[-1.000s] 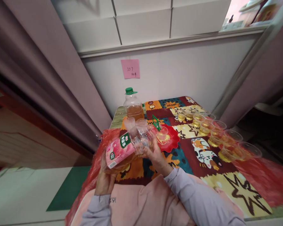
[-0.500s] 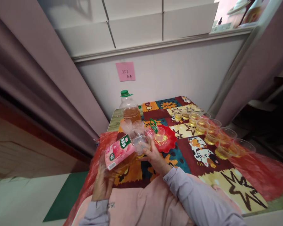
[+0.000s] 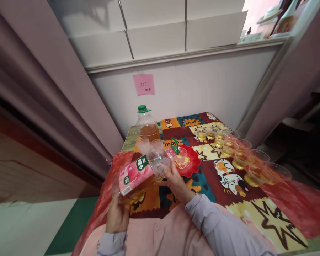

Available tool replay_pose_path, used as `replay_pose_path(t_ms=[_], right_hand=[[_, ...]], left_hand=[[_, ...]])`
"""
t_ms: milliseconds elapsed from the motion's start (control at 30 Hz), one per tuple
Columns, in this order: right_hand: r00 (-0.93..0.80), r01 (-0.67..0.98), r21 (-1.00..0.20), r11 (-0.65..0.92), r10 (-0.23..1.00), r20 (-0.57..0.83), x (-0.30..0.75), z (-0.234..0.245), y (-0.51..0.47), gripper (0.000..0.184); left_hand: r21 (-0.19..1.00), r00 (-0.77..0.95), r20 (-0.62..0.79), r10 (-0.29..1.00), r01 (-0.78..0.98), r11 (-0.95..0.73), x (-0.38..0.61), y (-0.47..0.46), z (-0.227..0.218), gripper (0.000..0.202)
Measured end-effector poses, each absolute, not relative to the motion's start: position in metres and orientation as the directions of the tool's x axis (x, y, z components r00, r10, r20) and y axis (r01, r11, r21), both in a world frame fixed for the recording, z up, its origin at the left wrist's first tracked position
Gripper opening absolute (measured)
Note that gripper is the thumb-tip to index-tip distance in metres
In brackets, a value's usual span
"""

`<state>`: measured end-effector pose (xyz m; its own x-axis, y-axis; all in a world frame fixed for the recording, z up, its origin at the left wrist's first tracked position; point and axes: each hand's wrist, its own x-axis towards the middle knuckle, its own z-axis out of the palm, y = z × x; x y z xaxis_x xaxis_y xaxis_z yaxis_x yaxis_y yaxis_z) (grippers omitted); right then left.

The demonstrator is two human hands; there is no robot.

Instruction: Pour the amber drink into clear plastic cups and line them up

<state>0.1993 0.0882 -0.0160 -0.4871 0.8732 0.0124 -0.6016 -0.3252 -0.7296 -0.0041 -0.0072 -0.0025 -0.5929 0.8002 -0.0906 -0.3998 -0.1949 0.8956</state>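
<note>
My left hand [image 3: 118,213] is closed around the bottom end of the pink-labelled bottle [image 3: 134,176], fingers wrapped under it. The bottle lies tipped almost flat, left of the red plate [image 3: 192,164] and nearer to me, with its neck pointing up toward the plate. My right hand [image 3: 176,181] has its fingers curled around the clear cup [image 3: 160,164], which I hold right at the bottle's mouth, just left of the plate; I cannot tell whether cup and mouth touch. On the plate stands a small cup [image 3: 181,153] with a green piece [image 3: 174,145] sticking up at its left. Two empty cups [image 3: 144,144] sit beyond the plate's left edge, and a green-capped bottle [image 3: 147,123], partly full of amber drink, stands farther back from them. To the right of the plate a row of filled cups [image 3: 240,154] curves across the patchwork tablecloth [image 3: 269,213]. On the wall above and behind the plate hangs a pink note [image 3: 143,84].
</note>
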Motion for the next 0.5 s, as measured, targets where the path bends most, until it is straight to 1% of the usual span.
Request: replay_pose_path(t_ms=[133, 367, 500], right_hand=[[-0.481, -0.596, -0.732, -0.330, 0.877, -0.004, 0.199, -0.015, 0.089, 0.103], [-0.476, -0.605, -0.722, -0.334, 0.879, -0.007, 0.199, -0.015, 0.090, 0.103], [-0.489, -0.599, -0.724, -0.342, 0.872, -0.007, 0.199, -0.019, 0.092, 0.101]], left_hand=[[0.875, -0.618, -0.169, 0.768, -0.452, -0.171, -0.007, -0.007, -0.011, 0.060], [0.893, -0.610, -0.154, 0.777, -0.423, -0.155, -0.012, -0.010, -0.017, 0.064], [0.888, -0.611, -0.145, 0.779, -0.428, -0.170, -0.013, -0.011, -0.016, 0.062]])
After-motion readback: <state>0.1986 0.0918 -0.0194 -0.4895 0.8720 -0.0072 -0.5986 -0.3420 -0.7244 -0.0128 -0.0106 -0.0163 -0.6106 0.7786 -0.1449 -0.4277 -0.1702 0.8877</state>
